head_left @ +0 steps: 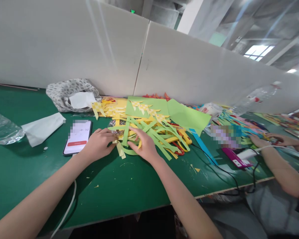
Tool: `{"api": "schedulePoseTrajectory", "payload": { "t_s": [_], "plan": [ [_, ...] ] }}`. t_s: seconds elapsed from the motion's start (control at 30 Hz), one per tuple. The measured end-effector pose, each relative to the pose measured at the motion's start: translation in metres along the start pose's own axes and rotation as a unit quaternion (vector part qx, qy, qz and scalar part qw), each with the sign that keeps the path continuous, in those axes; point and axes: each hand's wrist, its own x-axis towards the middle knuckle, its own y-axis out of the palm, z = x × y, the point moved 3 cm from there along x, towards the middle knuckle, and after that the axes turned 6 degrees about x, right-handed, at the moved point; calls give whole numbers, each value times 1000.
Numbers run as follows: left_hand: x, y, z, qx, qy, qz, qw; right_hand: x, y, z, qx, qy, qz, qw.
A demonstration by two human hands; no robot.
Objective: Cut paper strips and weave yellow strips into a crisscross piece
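Green and yellow paper strips [161,135] lie in a loose heap between and beyond the fingers; left hand [101,143] has its fingers bent inward, tips at a pale strip [121,150], though whether they pinch it cannot be told; right hand [145,146] has thumb and index parted over the near side of the heap, a yellow piece [140,144] showing between them; its grip on that piece cannot be told either. Hands face each other, probably so both sets of fingertips reach the same strips.

Checkered paper fish [144,108] rest in a row beyond the right fingers, mostly on a green sheet [162,104]; likely set there to lie apart from the loose strips. Phone [77,137] lies flat beside the left hand, screen up, presumably for easy reading.

Containers: a patterned cloth bag [57,96] sits beyond the left fingers, against the partition [89,49]; its mouth gapes, white paper [82,100] inside, other contents hidden; a clear bottle [5,127] lies farther left of the fingers, another bottle [257,98] well to their right; liquid in either, cannot tell. Beyond that side, a co-worker's hands [260,142] are near coloured strips [239,123].
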Motion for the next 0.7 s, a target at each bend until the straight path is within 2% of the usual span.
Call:
{"api": "schedulePoseTrajectory", "payload": {
  "t_s": [0.07,0.17,0.23,0.3,0.33,0.37,0.4,0.47,0.5,0.6,0.7],
  "plan": [
    [0,4,1,7,11,1,1000,1,10,7,-22,-51,54,997],
    [-1,6,1,-10,17,-13,1000,4,13,7,-22,-79,44,996],
    [0,1,2,-64,-2,-45,997,6,2,1,3,-69,-27,997],
    [1,-9,5,-164,-36,-74,983,5,-18,-9,30,-47,-159,986],
    [1,-14,6,-222,-55,-62,971,3,-30,-13,21,-39,-232,972],
    [1,-17,7,-269,-77,-25,960,2,-40,-17,4,-35,-271,962],
    [1,-19,6,-302,-86,34,949,2,-48,-19,-14,-33,-278,960],
    [0,-21,1,-350,-44,179,919,2,-56,-22,-34,-15,-226,973],
    [0,-22,0,-354,-42,211,910,2,-56,-21,-43,0,-180,983],
    [-1,-20,-1,-353,-56,257,898,2,-42,-10,-51,29,-50,997],
    [-2,-16,1,-350,-83,295,885,2,-14,7,-72,-12,78,994]
  ]
}}
